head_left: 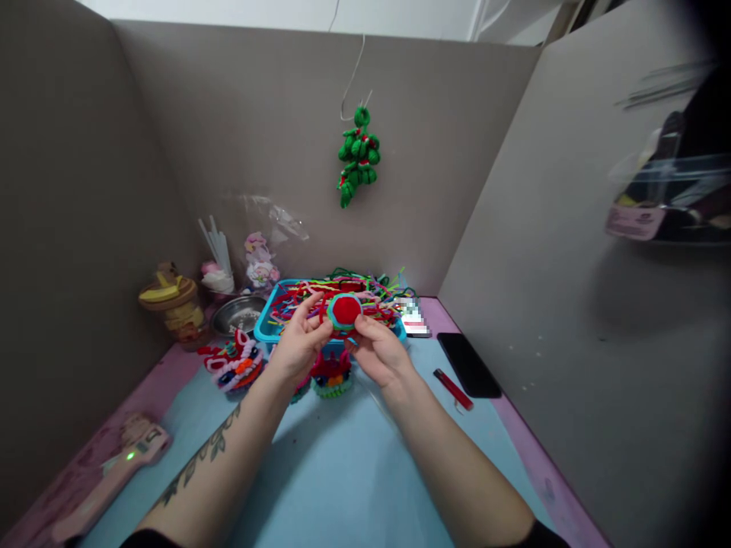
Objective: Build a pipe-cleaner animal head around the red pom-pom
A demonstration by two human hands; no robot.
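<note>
Partly behind the right thumb (pixel 365 327), a red-centred disc (pixel 346 310).

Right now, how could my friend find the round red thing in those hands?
Find the blue tray piled with colourful strips at the back of the table. In front of it, the left hand and right hand hold something up. It's the round red piece edged in turquoise, unlike the bumpy, many-coloured figures below.
</note>
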